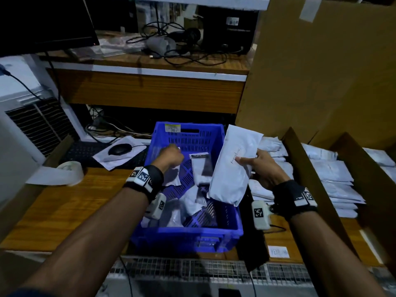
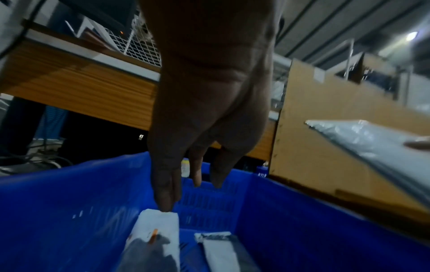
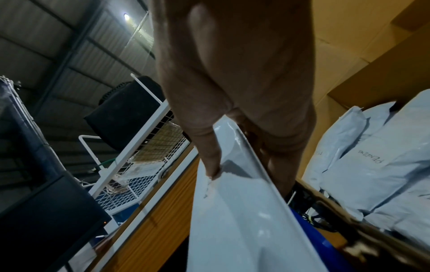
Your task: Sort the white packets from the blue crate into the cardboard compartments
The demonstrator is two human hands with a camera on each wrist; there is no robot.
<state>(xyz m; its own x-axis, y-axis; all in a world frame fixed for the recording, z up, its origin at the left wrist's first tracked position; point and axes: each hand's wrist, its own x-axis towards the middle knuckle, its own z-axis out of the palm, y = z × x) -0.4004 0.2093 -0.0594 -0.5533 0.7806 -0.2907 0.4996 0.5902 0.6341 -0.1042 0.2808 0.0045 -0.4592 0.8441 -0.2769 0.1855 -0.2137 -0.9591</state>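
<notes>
The blue crate [image 1: 186, 231] sits on the wooden desk with several small white packets [image 1: 192, 202] in it. My left hand [image 1: 172, 155] reaches into the crate's far left part. Its thumb and forefinger [image 2: 166, 202] pinch the top edge of a small white packet [image 2: 158, 231]; another packet [image 2: 218, 252] lies beside it. My right hand [image 1: 259, 168] grips a large white packet [image 1: 233, 166] tilted above the crate's right rim, thumb [image 3: 213, 165] on its face. Cardboard compartments [image 1: 300, 168] to the right hold stacks of white packets [image 1: 334, 181].
A tall cardboard box [image 1: 321, 71] stands behind the compartments. Left of the crate are a keyboard, a mouse [image 1: 120, 149] on paper and a tape roll [image 1: 71, 170]. A monitor [image 1: 42, 22] and cables sit on the raised shelf. A wire rack [image 1: 192, 273] runs along the desk's front.
</notes>
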